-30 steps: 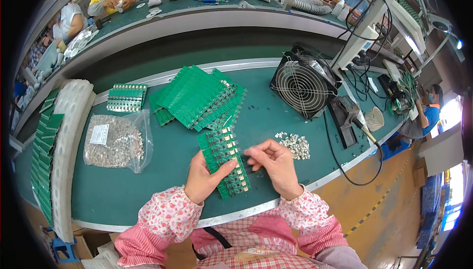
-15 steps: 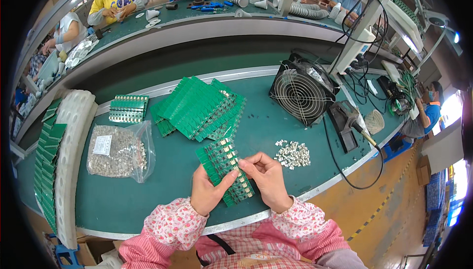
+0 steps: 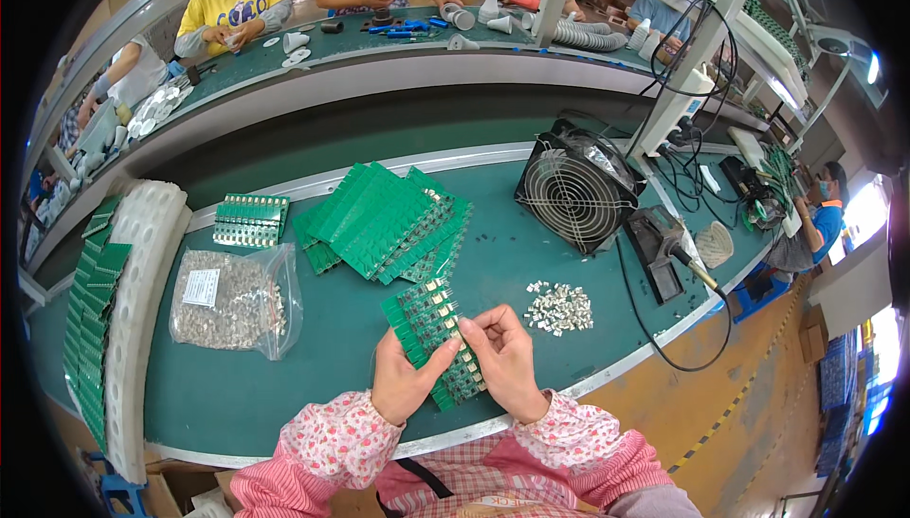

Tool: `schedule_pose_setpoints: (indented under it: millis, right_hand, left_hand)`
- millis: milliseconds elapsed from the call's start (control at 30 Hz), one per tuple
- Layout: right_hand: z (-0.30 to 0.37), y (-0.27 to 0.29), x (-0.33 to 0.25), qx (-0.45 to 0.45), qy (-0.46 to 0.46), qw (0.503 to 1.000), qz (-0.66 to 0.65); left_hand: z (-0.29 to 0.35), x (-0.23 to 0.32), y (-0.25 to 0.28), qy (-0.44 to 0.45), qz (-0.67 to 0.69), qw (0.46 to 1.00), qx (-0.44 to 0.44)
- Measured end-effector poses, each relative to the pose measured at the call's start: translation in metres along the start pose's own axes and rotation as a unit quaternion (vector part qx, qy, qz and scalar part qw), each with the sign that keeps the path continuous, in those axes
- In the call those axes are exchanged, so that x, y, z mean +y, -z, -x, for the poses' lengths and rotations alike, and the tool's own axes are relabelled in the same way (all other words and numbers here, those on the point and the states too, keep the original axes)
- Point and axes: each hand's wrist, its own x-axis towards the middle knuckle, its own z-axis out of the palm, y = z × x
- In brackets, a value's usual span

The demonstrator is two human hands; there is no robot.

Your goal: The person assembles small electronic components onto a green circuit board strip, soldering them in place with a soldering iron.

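Board (image 3: pixel 423 315) over the near tabletop (image 3: pixel 327 376), clamped between thumb and fingers of the left hand (image 3: pixel 406 381). Clear of it a second ago, now on its pale parts (image 3: pixel 444 310): right hand (image 3: pixel 509 359), fingers bunched, impossible to tell whether closed on anything. Work now two-handed. Beyond, stacked boards (image 3: pixel 374 219); to the right, loose parts (image 3: pixel 559 309).

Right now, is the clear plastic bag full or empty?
Mostly full: small pale parts spread through most of the clear plastic bag, leaving bare clear film at its right end.
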Motion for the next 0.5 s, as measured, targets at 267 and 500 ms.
schedule_pose_setpoints:
  millis: [267, 500]
  right_hand:
    - [0.005, -0.002, 0.003, 0.028, 0.062, 0.997, -0.048]
    - [-0.021, 0.034, -0.021, 0.017, 0.174, 0.933, 0.315]
  left_hand:
    - [0.003, 0.009, -0.007, -0.010, 0.029, 0.999, -0.019]
    - [-0.005, -0.006, 0.002, 0.072, 0.060, 0.996, -0.012]
